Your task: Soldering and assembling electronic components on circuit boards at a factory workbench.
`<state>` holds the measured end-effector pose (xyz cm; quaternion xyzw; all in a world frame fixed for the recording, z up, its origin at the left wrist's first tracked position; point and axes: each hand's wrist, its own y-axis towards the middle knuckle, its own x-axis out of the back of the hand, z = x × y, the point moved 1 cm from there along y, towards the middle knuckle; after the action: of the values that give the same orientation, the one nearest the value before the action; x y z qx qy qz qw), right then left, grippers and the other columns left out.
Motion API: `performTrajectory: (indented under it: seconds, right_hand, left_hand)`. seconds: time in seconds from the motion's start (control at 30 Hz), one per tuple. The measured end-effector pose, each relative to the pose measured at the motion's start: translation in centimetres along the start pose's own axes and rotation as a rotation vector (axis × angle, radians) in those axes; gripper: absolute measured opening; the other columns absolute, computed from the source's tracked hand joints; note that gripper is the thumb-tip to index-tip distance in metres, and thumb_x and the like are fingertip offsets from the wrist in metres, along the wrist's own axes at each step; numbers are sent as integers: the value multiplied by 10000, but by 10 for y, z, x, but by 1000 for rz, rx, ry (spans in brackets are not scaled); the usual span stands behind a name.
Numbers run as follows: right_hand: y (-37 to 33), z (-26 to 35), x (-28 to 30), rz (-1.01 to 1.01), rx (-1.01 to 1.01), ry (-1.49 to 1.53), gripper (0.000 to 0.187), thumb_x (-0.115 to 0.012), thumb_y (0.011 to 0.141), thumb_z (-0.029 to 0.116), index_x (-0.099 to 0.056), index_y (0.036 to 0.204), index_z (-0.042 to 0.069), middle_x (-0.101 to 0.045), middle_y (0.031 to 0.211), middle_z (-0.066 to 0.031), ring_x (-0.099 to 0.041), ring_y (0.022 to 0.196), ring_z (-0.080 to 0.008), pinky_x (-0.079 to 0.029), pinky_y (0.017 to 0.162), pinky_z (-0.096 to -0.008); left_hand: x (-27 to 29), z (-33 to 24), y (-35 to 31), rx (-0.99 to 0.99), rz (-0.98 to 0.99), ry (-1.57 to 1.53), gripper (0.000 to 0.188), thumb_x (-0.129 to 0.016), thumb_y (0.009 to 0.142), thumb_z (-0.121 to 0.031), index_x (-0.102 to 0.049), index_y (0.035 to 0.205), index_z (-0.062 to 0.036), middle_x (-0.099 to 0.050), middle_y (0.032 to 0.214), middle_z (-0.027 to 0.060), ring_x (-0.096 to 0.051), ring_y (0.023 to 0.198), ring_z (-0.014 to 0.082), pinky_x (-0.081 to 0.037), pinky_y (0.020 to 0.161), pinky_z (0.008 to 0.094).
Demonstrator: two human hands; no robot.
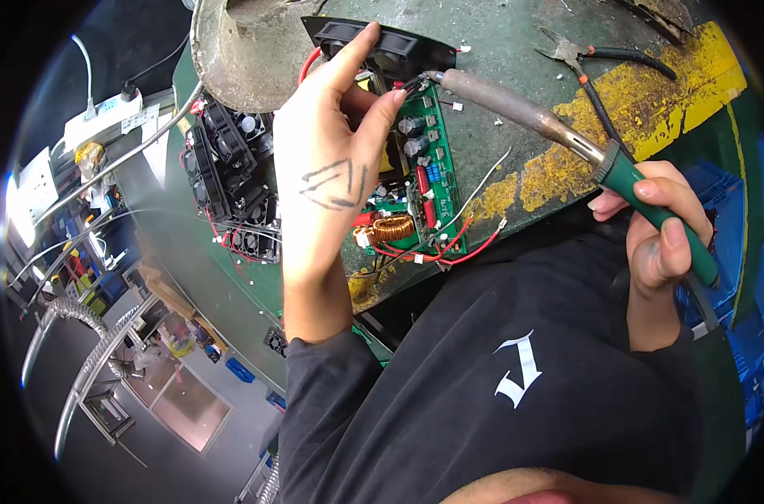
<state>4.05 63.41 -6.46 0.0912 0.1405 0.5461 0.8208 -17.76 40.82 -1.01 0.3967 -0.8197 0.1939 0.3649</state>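
My right hand (663,223) is wrapped round the green handle of a soldering iron (504,102), whose long metal barrel points up and left. Its tip reaches the far end of a green circuit board (442,164), just beside my left thumb. With my left hand (327,160) I grip a black panel with two fans (395,52) at that end; the index finger lies across it. The other fingers are partly hidden behind the hand. Capacitors, red parts and a copper-wound coil (392,228) sit on the board. Red wires (474,252) trail from its near edge.
Pliers (569,55) with dark handles lie at the far right on the green table (504,63), near worn yellow tape (693,84). Several black fans (218,160) are piled left of my hand. A grey metal dish (235,63) stands behind them. Blue bins (722,210) are at right.
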Motion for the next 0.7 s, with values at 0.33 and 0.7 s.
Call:
performTrajectory:
  seconds: [0.33,0.7]
  right_hand:
    - [-4,-6,1,-31,-31,57,426,-450,965,271,-629,1142,-73,-637,898,-253,-679,657,-287,-587,613,-367]
    - [-11,-5,-1,-45,-24,54,426,-448,970,269,-626,1148,-75,-643,928,-273,-685,674,-293,-595,618,-371]
  left_hand:
    - [-5,-4,-3,19,-13,45,579,-773,882,-18,-614,1433,-95,-502,748,-74,-443,681,33,-386,620,192]
    - [-8,-8,-3,34,-4,67,576,-777,879,-10,-615,1426,-86,-534,753,-62,-492,697,36,-441,668,193]
